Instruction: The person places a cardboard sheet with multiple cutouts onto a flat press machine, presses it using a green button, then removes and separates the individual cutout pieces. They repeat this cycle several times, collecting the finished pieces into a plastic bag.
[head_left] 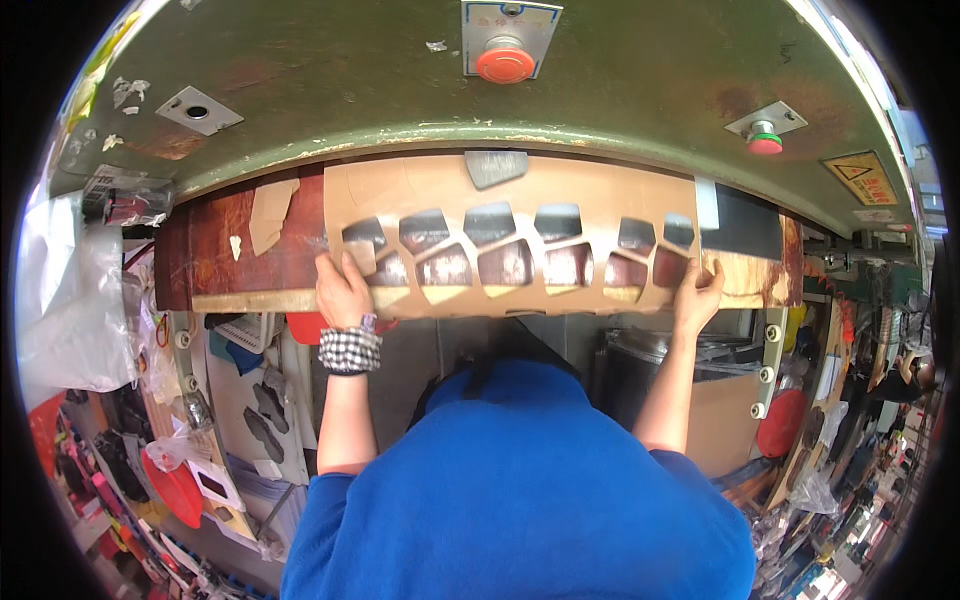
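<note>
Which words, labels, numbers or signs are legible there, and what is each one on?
Plate by the red button: a line of characters, not transcribed.
Yellow sign: a warning triangle; its characters are too small to read.
White label below it: too small to read.
Brown sheet: none visible.

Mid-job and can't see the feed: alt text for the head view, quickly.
A tan sheet with two rows of cut-out holes is spread over a red-brown board, a bare left-hand grip at its left edge by a small tan piece, the right-hand grip at its right edge. Beyond stands a green machine with a red push button.
</note>
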